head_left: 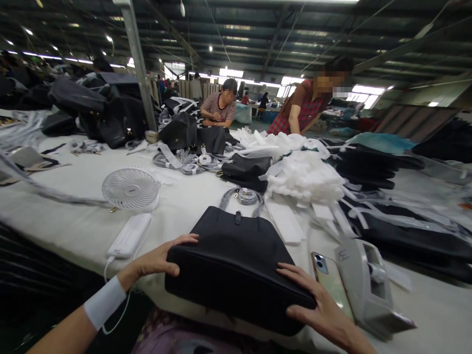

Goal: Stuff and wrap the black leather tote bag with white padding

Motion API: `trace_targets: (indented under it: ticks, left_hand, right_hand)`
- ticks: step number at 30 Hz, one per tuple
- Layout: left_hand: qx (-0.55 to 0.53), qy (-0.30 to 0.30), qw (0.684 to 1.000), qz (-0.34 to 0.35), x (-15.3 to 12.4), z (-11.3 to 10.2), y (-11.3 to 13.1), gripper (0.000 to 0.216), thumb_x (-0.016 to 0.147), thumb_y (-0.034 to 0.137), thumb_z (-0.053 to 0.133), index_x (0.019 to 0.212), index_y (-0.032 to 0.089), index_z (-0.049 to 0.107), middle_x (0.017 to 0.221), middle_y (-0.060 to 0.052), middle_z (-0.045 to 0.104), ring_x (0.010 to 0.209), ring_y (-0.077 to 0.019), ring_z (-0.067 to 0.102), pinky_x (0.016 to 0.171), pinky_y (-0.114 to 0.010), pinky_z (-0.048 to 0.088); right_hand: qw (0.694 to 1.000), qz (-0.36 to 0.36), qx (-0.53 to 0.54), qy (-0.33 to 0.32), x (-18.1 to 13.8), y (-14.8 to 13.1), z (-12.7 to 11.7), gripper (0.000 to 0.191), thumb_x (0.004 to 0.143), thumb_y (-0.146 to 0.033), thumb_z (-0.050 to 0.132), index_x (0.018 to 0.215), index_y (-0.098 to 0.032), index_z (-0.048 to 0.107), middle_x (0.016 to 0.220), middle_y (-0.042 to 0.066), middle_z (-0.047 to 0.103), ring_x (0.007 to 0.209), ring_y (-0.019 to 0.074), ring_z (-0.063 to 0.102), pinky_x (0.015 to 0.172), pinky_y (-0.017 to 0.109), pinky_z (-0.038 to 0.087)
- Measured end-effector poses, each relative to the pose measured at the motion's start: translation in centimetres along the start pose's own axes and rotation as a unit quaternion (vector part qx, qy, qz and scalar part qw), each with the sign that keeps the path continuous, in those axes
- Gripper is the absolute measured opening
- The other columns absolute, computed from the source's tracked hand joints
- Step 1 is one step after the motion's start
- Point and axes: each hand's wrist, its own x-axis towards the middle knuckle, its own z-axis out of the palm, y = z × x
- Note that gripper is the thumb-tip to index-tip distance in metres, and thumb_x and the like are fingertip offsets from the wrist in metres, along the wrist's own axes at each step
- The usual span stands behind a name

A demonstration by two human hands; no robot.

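Note:
A black handbag [236, 255] lies on the white-covered table in front of me, its base facing me and a small tab closure on its far edge. My left hand [162, 258] grips the left bottom corner, thumb on the base and fingers on the upper side. Around the right bottom corner, my right hand [313, 300] holds the bag the same way. Just beyond the bag lies a coiled grey wrapped strap [245, 196] with a metal clip. A phone [332, 282] rests close to my right hand.
A white fan [131, 188] and power bank [130, 235] with a cable lie left. A tape dispenser [368, 285] stands right. White padding [306, 177], black bags [114, 108] and stacked black pieces [413, 236] cover much of the table. Two people [221, 103] work across it; a post [138, 64] rises left.

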Motion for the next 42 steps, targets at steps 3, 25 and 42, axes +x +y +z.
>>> trace_targets:
  ticks: [3, 25, 42]
  left_hand:
    - [0.031, 0.031, 0.997, -0.065, 0.2, 1.1, -0.8, 0.064, 0.068, 0.055, 0.071, 0.121, 0.02, 0.061, 0.124, -0.008, 0.063, 0.114, -0.0303, 0.056, 0.098, -0.034, 0.043]
    - [0.15, 0.347, 0.906, -0.189, 3.5, 5.9, -4.6, 0.047, 0.076, 0.062, 0.056, 0.079, 0.017, 0.07, 0.086, -0.01, 0.074, 0.084, -0.0295, 0.067, 0.076, -0.035, 0.048]
    - [0.381, 0.328, 0.854, -0.134, 4.3, 3.5, -6.0, 0.058, 0.082, 0.064, 0.045, 0.105, 0.016, 0.069, 0.105, -0.014, 0.071, 0.101, -0.0359, 0.064, 0.087, -0.047, 0.049]
  right_hand:
    - [0.995, 0.066, -0.003, 0.073, 0.5, 1.9, 1.7, 0.05, 0.049, -0.046, 0.083, 0.093, -0.022, 0.076, 0.099, 0.009, 0.072, 0.1, 0.0351, 0.062, 0.097, 0.043, 0.045]
    - [0.944, 0.166, -0.18, 0.222, 4.9, 7.1, 5.2, 0.057, 0.071, -0.076, 0.053, 0.06, -0.021, 0.063, 0.063, 0.011, 0.065, 0.074, 0.034, 0.064, 0.067, 0.039, 0.044]
    - [0.909, -0.083, -0.403, 0.071, 7.9, 4.5, 9.5, 0.059, 0.092, -0.064, 0.038, 0.144, -0.037, 0.037, 0.155, 0.012, 0.028, 0.142, 0.033, 0.024, 0.111, 0.06, 0.017]
